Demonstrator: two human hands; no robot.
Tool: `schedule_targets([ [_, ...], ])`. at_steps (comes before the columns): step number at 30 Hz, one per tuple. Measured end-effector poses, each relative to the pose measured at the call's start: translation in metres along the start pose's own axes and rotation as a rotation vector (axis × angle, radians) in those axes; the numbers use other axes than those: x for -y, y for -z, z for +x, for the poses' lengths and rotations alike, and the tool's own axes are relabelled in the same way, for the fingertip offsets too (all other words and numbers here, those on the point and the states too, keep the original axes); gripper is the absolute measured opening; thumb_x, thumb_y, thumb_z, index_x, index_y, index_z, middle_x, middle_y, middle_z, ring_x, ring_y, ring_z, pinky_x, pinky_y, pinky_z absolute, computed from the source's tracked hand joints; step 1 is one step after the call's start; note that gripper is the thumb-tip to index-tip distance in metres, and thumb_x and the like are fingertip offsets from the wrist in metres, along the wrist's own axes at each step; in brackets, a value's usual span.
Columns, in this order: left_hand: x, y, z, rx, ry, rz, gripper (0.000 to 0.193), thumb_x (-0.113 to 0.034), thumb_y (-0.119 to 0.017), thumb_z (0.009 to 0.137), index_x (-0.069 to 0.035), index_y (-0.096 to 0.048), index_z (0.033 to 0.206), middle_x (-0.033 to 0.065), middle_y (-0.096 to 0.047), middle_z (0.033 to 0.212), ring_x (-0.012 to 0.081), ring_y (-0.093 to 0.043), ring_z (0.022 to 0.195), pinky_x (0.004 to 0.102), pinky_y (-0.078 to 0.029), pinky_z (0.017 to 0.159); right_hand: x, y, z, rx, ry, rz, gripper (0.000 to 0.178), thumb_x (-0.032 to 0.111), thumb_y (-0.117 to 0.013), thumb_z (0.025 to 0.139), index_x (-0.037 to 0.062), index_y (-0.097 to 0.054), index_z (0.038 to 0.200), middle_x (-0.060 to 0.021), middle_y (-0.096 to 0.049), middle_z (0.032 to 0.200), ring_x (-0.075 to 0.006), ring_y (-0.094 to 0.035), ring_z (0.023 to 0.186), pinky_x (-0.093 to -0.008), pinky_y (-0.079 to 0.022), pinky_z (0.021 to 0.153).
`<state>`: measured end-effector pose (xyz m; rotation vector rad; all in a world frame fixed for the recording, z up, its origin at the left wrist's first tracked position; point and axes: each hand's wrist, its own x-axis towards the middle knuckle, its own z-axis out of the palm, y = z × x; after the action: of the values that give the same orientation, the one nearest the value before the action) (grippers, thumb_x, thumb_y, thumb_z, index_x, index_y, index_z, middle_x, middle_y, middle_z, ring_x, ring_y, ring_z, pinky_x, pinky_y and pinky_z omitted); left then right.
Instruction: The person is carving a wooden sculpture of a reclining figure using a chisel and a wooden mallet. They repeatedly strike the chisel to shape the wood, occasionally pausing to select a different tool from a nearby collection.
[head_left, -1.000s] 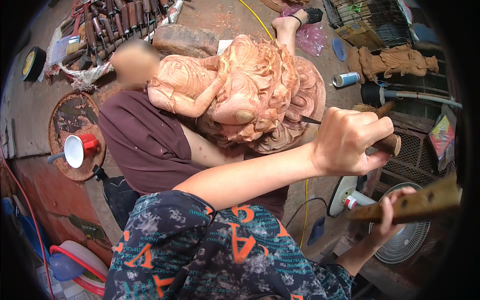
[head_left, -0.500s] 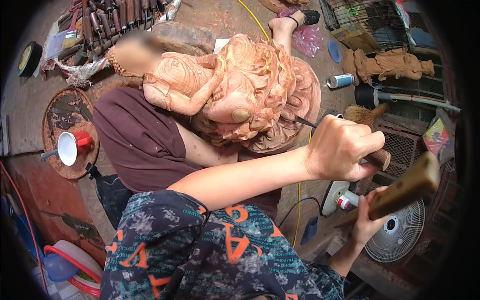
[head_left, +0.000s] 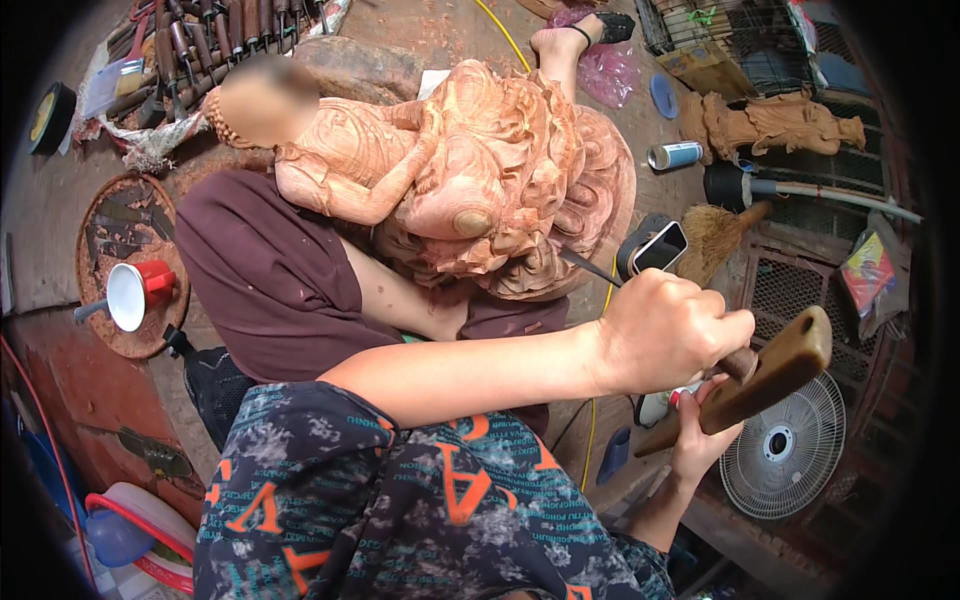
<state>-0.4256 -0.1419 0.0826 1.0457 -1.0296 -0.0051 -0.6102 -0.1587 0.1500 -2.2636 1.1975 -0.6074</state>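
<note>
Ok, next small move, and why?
Probably a light tap with the wooden mallet: the left hand grips the chisel, tip at the base of the carved wooden statue; the right hand has the mallet by the handle butt. Contact there is unclear.

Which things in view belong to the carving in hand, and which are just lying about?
In the job:
- large carved figure
- chisel, gripped in the left hand, blade toward the figure's base
- wooden mallet, held in the right hand

Apparently just lying about:
- phone
- straw broom
- can
- smaller carved figure
- wooden-handled tools, perhaps spares
</note>
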Motion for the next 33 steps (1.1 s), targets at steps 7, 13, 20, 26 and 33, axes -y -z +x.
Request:
schedule_targets([
  [7,0.006,0.003,-0.002,-0.016,-0.128,-0.118,0.019,-0.023,-0.069,0.072,-0.012,-0.054,0.066,0.0008,-0.039,0.052,0.0185,-0.05,0.044,0.0314,-0.037,0.038,-0.009,-0.002,-0.009,-0.086,0.177,-0.097,0.028,-0.007,-0.058,0.077,-0.0033,-0.046,0.103,-0.0034,-0.045,0.083,-0.0101,-0.046,0.071,-0.0244,-0.047,0.069],
  [13,0.008,0.006,-0.001,0.013,-0.117,-0.127,0.019,-0.023,-0.068,0.069,-0.012,-0.052,0.066,0.0016,-0.041,0.051,0.02,-0.052,0.045,0.0326,-0.037,0.038,-0.011,0.01,-0.017,0.008,0.089,-0.073,0.044,-0.003,-0.06,0.075,-0.005,-0.041,0.115,-0.0104,-0.048,0.104,-0.0179,-0.048,0.095,-0.0312,-0.039,0.085],
  [20,0.009,0.007,0.001,0.018,-0.105,-0.135,0.02,-0.022,-0.068,0.069,-0.012,-0.051,0.065,0.0018,-0.042,0.051,0.0205,-0.052,0.044,0.0331,-0.037,0.038,-0.004,0.005,-0.018,-0.032,0.052,0.005,0.047,-0.003,-0.058,0.075,-0.0052,-0.037,0.116,-0.0111,-0.046,0.104,-0.0179,-0.046,0.093,-0.0298,-0.04,0.08],
  [26,0.013,0.015,0.005,-0.004,-0.086,-0.255,0.024,-0.021,-0.069,0.073,-0.011,-0.05,0.064,0.0019,-0.041,0.051,0.0206,-0.049,0.042,0.0334,-0.035,0.037,-0.009,0.002,-0.013,-0.073,0.349,-0.29,0.041,-0.01,-0.056,0.078,-0.0045,-0.039,0.114,-0.0058,-0.042,0.085,-0.0117,-0.044,0.076,-0.0236,-0.039,0.071],
  [33,0.018,0.027,-0.007,0.08,-0.139,-0.256,0.021,-0.024,-0.07,0.059,-0.014,-0.054,0.068,0.0012,-0.051,0.055,0.0211,-0.057,0.049,0.0347,-0.04,0.04,0.005,0.0,-0.015,-0.081,0.42,-0.605,0.024,0.008,-0.061,0.077,0.0011,-0.042,0.089,-0.0093,-0.047,0.077,-0.0207,-0.049,0.067,-0.0323,-0.039,0.061],
])
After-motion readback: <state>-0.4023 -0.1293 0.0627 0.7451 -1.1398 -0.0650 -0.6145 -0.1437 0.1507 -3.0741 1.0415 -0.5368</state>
